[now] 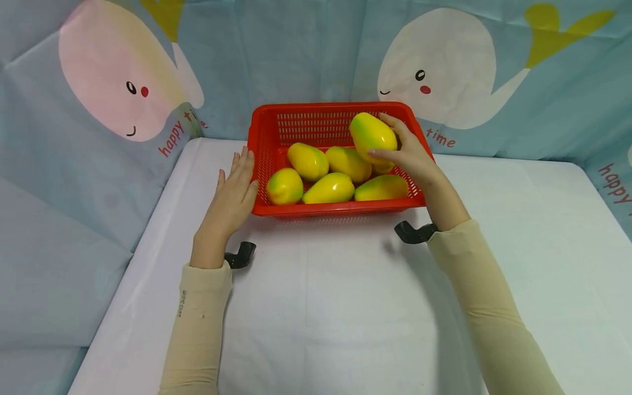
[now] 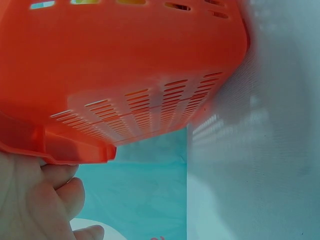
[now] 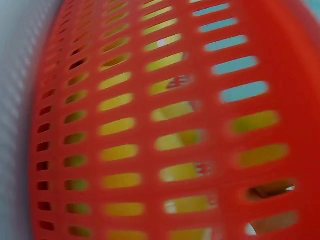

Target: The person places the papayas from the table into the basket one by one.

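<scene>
A red slotted plastic basket stands on the white table with several yellow-green mangoes in it, among them one mango at the front. My right hand grips another mango between thumb and fingers, raised over the basket's right side and above the others. At the left wall my left hand lies with its fingers straight along the outside of the rim. The left wrist view shows these fingers right at the rim's edge. Only the basket's slotted wall fills the right wrist view; the right hand is mostly hidden there.
Behind the table hangs a blue cloth with printed whales, close to the basket's back. White tabletop stretches in front of the basket and to its right. Black wrist-camera mounts stick out from both wrists.
</scene>
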Available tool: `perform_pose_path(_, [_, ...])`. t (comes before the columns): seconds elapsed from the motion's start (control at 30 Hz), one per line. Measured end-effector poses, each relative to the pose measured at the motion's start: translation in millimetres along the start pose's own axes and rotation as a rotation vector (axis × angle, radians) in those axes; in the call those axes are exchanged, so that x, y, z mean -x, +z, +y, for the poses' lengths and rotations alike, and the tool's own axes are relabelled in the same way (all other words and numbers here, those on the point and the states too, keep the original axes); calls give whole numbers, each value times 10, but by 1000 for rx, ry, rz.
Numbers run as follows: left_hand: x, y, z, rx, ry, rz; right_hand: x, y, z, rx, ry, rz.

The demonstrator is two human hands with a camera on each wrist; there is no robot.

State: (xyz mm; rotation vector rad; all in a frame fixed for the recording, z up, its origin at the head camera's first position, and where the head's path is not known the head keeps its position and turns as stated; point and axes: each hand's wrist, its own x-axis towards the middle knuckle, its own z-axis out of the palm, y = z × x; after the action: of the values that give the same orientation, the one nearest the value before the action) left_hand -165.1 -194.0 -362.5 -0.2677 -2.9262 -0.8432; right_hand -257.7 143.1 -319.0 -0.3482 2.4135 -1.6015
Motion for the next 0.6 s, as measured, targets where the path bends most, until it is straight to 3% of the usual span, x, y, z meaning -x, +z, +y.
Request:
perform_pose_path(0.33, [-14,-2,-23,11,6,8,-76,37,91,120,-7,35])
perform_pose_path(0.6, [-17,12,-19,18,3,0,-69,17,124,182,58,109])
